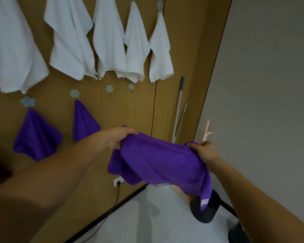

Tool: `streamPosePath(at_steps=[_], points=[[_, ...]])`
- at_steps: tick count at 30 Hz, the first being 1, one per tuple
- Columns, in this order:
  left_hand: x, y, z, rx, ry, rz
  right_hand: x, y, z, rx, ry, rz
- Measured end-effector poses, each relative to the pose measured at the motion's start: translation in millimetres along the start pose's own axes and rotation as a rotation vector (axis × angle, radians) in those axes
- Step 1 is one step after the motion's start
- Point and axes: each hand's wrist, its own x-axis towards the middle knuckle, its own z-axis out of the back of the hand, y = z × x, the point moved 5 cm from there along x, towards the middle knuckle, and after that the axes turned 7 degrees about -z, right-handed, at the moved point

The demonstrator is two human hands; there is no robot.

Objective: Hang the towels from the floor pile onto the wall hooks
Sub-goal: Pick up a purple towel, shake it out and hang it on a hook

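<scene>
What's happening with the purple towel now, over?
Holding purple towel, left hand and right hand both gripping. Ahead, empty hook. Nothing seen blocking.

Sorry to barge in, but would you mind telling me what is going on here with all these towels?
A person grips a purple towel stretched between the left hand and the right hand, facing the wooden wall. Five white towels hang along the upper hooks. On the lower row, two hung purple cloths fill two hooks, and two bare hooks beside them are free. The held towel is not yet hung.
</scene>
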Motion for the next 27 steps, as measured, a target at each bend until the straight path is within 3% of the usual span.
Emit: streamPosePath(at_steps=[2, 7, 8, 12, 16, 23, 27], points=[[-3, -3, 9, 0.153, -0.002, 0.048, 1, -8, -7, -0.194, 0.059, -0.023], [-15, -8, 19, 0.266, 0.12, 0.173, 10, -19, -10, -0.455, -0.042, -0.053], [-17, -5, 24, 0.243, 0.14, 0.189, 11, -21, -12, -0.386, -0.039, -0.08], [-19, 9, 46, 0.116, 0.206, 0.187, 6, -28, -22, 0.276, 0.059, -0.269], [-14, 21, 66, 0.039, 0.209, 0.172, -4, -15, -24, 0.614, 0.213, -0.256], [-8, 38, 82, 0.277, 0.143, 0.215, -18, 0, -32, 0.87, 0.393, -0.178], [-1, 37, 91, 0.169, -0.031, 0.153, -13, -2, -35, 0.662, 0.314, -0.2]])
